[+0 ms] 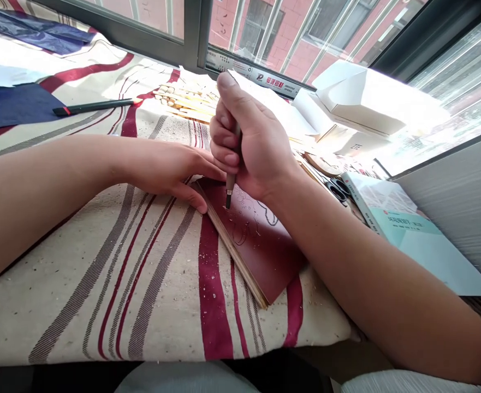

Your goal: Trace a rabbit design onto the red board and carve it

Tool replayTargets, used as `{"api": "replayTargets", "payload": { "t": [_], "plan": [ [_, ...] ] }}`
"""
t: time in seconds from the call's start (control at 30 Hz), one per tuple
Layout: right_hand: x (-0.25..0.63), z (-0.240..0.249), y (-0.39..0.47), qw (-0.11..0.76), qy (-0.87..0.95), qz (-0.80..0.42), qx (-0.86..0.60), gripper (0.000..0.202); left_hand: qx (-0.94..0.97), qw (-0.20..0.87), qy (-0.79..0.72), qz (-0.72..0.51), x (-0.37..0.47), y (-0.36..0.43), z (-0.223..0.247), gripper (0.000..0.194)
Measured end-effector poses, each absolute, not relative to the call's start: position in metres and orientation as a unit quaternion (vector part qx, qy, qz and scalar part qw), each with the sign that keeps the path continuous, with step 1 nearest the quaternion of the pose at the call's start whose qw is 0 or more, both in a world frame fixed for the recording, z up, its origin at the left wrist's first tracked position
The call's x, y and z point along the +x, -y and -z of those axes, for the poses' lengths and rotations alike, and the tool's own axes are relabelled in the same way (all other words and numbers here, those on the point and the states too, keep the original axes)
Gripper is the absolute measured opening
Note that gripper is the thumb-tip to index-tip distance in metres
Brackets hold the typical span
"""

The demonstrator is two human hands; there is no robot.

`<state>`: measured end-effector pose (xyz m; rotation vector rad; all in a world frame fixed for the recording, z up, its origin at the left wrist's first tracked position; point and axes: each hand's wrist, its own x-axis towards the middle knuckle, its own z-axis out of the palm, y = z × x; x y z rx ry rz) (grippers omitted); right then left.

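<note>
A dark red board [265, 262] with pale layered edges lies at an angle on the striped cloth. Thin outlines and small cut marks show on its top. My right hand [248, 131] is wrapped round a carving tool [229, 188], held upright with the thumb up, and its dark tip meets the board's surface near the upper left. Against the board's upper left edge rests my left hand [178, 172], thumb and fingers spread, some fingertips hidden behind the right hand and tool.
Pale shavings dot the striped cloth [162, 295]. A black pencil [96, 106] lies at the back left. Black-handled scissors [338, 190], a book [404, 224] and a white box [358, 98] are at the right, by the window.
</note>
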<state>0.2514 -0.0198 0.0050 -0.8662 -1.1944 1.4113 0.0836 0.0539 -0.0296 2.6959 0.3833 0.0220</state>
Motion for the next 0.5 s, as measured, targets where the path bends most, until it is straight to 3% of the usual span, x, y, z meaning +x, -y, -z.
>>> {"api": "replayTargets", "payload": {
  "t": [0.13, 0.27, 0.5],
  "plan": [
    [0.2507, 0.0017, 0.0192, 0.538, 0.486, -0.59, -0.356, 0.059, 0.967, 0.21, -0.142, -0.019, 0.0841, -0.0545, 0.031, 0.065],
    [0.2496, 0.0043, 0.0192, 0.553, 0.478, -0.59, -0.343, 0.064, 0.968, 0.211, -0.131, -0.023, 0.0847, -0.0555, 0.0319, 0.065],
    [0.244, 0.0041, 0.0184, 0.492, 0.522, -0.624, -0.31, 0.063, 0.969, 0.199, -0.142, -0.027, 0.0809, -0.0564, 0.0364, 0.072]
  ]
}}
